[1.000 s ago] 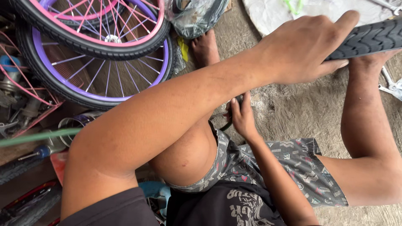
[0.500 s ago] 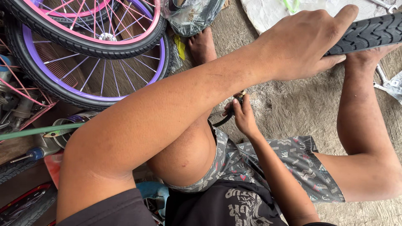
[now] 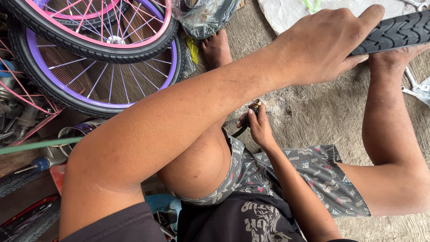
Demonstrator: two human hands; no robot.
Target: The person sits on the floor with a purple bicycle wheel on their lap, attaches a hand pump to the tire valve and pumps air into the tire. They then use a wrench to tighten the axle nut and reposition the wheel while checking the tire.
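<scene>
Over tyre [image 3: 394, 31], left hand [image 3: 327, 45] gripping, arm outstretched

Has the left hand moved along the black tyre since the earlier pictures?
No. The left hand still grips the black tyre at the same spot, just above the right foot, as before.

Bare hands [image 3: 327, 45], dark sleeve [image 3: 116, 226], grey patterned shorts [image 3: 309, 175]

Bare concrete floor [image 3: 313, 112] carries two leaning bicycle wheels [image 3: 103, 58] and a spanner [image 3: 414, 87]
</scene>
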